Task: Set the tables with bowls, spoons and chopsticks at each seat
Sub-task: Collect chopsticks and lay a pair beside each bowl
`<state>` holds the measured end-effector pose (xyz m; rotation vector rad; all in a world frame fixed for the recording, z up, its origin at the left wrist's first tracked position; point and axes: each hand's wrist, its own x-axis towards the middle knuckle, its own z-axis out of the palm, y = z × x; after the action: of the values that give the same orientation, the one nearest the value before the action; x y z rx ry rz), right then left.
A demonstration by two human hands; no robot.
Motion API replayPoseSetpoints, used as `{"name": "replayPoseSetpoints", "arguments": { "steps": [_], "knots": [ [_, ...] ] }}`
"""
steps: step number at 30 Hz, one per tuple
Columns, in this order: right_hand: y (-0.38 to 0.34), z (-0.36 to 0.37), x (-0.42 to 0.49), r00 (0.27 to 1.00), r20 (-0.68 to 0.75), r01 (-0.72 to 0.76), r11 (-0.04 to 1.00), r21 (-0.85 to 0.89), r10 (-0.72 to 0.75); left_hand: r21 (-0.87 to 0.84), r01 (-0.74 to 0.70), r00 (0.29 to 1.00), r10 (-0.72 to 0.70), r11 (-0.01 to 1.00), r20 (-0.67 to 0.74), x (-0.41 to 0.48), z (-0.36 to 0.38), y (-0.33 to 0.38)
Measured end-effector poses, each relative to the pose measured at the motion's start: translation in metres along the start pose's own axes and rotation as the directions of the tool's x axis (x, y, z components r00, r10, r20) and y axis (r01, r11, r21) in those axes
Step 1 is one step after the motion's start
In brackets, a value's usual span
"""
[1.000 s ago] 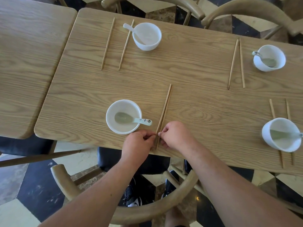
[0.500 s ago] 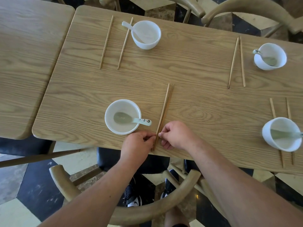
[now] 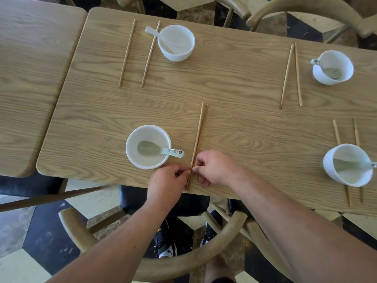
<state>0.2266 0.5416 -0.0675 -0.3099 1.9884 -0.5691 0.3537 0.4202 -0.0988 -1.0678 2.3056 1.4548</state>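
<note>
Pinching chopsticks (image 3: 199, 137) in left hand (image 3: 167, 180) and right hand (image 3: 214, 168) grip (beside bowl (image 3: 148, 147), spoon (image 3: 161, 150))

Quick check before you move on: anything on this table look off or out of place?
Yes. At the near right seat, the bowl sits on top of its chopsticks, which run under it and out toward the table edge. At the other seats the chopsticks lie beside the bowls. Nothing looks spilled or broken.

A wooden table (image 3: 234, 82) carries four white bowls (image 3: 148, 147) and four chopstick pairs (image 3: 199, 139).
</note>
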Motion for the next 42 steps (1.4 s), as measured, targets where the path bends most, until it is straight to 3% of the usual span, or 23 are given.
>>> {"name": "replayPoseSetpoints", "arguments": {
  "steps": [9,13,19,21,23,25,27,29,31,33,35,42],
  "knots": [
    [0.001,-0.004,0.001,0.998,0.035,0.05,0.998,-0.027,-0.049,0.027,-0.009,1.0,0.01,1.0,-0.027,-0.002,0.002,0.002],
    [0.006,-0.005,0.003,0.997,0.056,0.047,0.997,0.059,-0.051,0.002,0.012,1.0,-0.011,1.0,-0.019,-0.001,0.001,0.001],
    [0.009,-0.013,0.007,0.989,0.148,-0.011,0.978,0.207,-0.02,-0.185,0.078,0.995,-0.065,0.98,0.077,-0.008,-0.014,0.005],
    [0.008,-0.017,0.002,0.999,0.045,0.01,0.952,0.305,-0.025,-0.142,0.061,0.996,-0.051,0.988,0.075,-0.021,-0.025,0.006],
    [0.002,-0.022,-0.006,0.983,-0.18,0.095,0.928,0.36,-0.031,-0.038,-0.015,0.999,0.013,0.999,-0.047,-0.036,-0.042,0.005],
    [-0.014,-0.024,-0.016,0.945,-0.322,0.157,0.937,0.312,-0.051,0.044,-0.092,0.957,0.101,0.995,-0.272,-0.045,-0.064,0.007],
    [-0.033,-0.018,-0.021,0.957,-0.277,0.163,0.954,0.253,-0.09,-0.014,-0.09,0.89,0.074,0.996,-0.451,-0.04,-0.089,0.01],
    [-0.049,-0.009,-0.021,0.982,-0.162,0.131,0.968,0.215,-0.097,-0.108,-0.019,0.862,-0.039,0.994,-0.505,-0.023,-0.107,0.009],
    [-0.06,0.0,-0.019,0.989,-0.09,0.131,0.967,0.218,-0.114,-0.207,0.058,0.902,-0.14,0.977,-0.409,-0.004,-0.118,0.007],
    [-0.067,0.006,-0.015,0.991,-0.051,0.134,0.943,0.306,-0.124,-0.367,0.125,0.954,-0.213,0.922,-0.21,0.011,-0.121,0.006],
    [-0.067,0.012,-0.007,0.991,-0.046,0.134,0.908,0.396,-0.126,-0.405,0.178,0.971,-0.228,0.897,-0.078,0.018,-0.121,0.004],
    [-0.062,0.016,0.006,0.991,-0.108,0.123,0.882,0.455,-0.082,-0.435,0.161,0.983,-0.185,0.886,-0.012,0.02,-0.119,-0.003]
  ]
}}
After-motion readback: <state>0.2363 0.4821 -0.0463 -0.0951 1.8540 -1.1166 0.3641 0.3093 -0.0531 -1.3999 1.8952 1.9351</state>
